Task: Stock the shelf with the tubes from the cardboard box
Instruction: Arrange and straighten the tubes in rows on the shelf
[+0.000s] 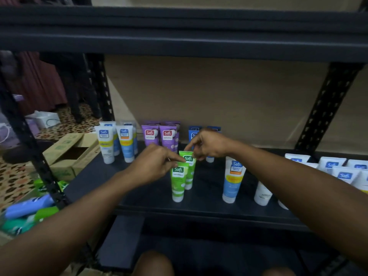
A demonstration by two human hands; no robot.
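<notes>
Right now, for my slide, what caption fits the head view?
Left hand pinches the front green tube, right hand the rear green tube, both upright on the shelf.

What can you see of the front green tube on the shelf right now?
The front green tube looks like glossy plastic, bright green with a Safi Naturals label and a white cap. It stands upright on its cap near the middle of the dark shelf, crimped end up. The left hand pinches its top edge. A second green tube stands just behind it and overlaps it in this view; whether the two touch cannot be told.
</notes>
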